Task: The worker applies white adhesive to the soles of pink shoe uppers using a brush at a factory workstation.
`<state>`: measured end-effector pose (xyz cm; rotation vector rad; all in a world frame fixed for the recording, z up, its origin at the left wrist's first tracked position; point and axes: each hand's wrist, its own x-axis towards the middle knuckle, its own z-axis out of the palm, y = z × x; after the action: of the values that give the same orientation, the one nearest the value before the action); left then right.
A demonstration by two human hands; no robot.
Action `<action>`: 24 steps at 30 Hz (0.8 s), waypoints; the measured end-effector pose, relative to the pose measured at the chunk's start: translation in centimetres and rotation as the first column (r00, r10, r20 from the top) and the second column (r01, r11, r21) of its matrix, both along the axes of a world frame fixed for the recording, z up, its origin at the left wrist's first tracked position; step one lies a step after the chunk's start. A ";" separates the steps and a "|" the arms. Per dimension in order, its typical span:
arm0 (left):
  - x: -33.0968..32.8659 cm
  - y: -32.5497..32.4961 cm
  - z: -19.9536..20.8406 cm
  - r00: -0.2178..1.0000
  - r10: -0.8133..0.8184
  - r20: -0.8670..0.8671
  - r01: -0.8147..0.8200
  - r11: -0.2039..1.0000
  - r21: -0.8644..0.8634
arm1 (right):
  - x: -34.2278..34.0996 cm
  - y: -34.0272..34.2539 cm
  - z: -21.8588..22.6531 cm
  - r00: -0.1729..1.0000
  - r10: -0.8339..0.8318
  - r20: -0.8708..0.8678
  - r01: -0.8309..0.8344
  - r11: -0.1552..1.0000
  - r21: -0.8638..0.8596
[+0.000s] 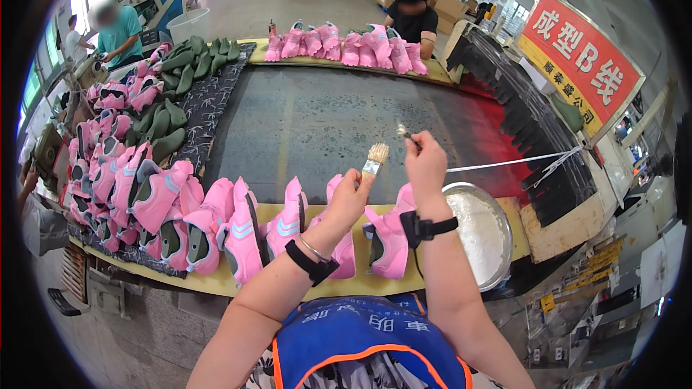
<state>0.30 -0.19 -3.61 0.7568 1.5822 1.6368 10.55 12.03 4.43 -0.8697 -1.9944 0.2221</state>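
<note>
My left hand [349,194] is closed around a flat paintbrush [373,162] with pale bristles pointing up and a shiny metal band. To its right, my right hand [427,164] is raised and pinches a thin dark tool with a whitish tip [402,130]; its exact kind is too small to make out. Both hands are above the near edge of the dark conveyor belt. Under my wrists, a row of pink shoe uppers [244,238] stands on the yellow ledge [367,282]. One pink upper [391,245] with a dark green form inside stands below my right wrist.
At the right, a metal bowl [509,248] holds white paste. Pink uppers and green shoe forms [169,137] are heaped at the left. More pink uppers [375,47] line the far ledge, where a person [412,18] sits. A white cord [504,163] crosses the belt [288,115].
</note>
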 end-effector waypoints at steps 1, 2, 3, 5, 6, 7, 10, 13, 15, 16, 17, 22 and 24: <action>0.0 -0.1 -0.2 0.998 -0.034 0.056 0.035 0.999 -0.020 | 0.3 0.8 0.5 1.000 0.014 -0.014 -0.015 0.994 -0.112; -0.3 0.0 -0.2 1.000 -0.011 0.017 0.011 1.000 0.013 | 0.5 1.3 0.7 0.999 0.003 -0.032 -0.010 0.972 -0.233; -0.7 0.0 -0.2 0.999 0.036 -0.022 -0.036 0.999 0.020 | 0.6 1.5 0.6 0.999 0.025 -0.029 -0.031 0.975 -0.219; -1.4 0.2 -0.1 0.995 0.083 -0.057 -0.081 0.996 0.029 | 0.7 1.5 0.4 0.990 0.116 -0.074 -0.132 0.953 -0.274; -1.8 0.3 0.0 0.993 0.079 -0.088 -0.079 0.997 0.005 | 0.7 1.3 0.1 0.990 0.118 -0.073 -0.133 0.952 -0.274; -2.0 0.3 0.1 0.991 0.072 -0.111 -0.074 0.997 -0.015 | 0.6 1.1 -0.2 0.983 0.173 -0.061 -0.184 0.923 -0.338; -1.9 0.5 0.4 0.976 0.077 -0.203 -0.082 0.996 -0.017 | 0.4 0.7 -0.8 0.969 0.236 -0.072 -0.244 0.873 -0.422; -1.4 0.7 0.4 0.952 0.084 -0.296 -0.099 0.994 -0.038 | 0.3 0.5 -0.9 0.962 0.254 -0.100 -0.271 0.849 -0.453; -1.3 0.9 0.4 0.943 0.091 -0.319 -0.108 0.994 -0.034 | 0.4 0.4 -0.7 0.958 0.263 -0.111 -0.284 0.839 -0.464; -1.2 0.9 0.4 0.946 0.078 -0.316 -0.100 0.993 -0.056 | 0.3 0.2 -0.7 0.963 0.252 -0.097 -0.269 0.864 -0.426; -1.1 0.9 0.4 0.941 0.086 -0.326 -0.107 0.993 -0.047 | 0.3 0.1 -0.6 0.969 0.231 -0.092 -0.248 0.888 -0.387; -0.9 0.9 0.5 0.941 0.070 -0.332 -0.086 0.996 -0.036 | 0.2 -0.1 -0.5 0.981 0.177 -0.082 -0.193 0.946 -0.260; -0.8 0.8 0.6 0.932 0.070 -0.357 -0.093 0.994 -0.049 | 0.4 0.3 -0.2 0.987 0.140 -0.078 -0.154 0.958 -0.241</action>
<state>-0.53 0.63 -3.01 1.0081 1.9323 1.5598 10.91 12.34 4.20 -0.8576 -2.0035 0.5858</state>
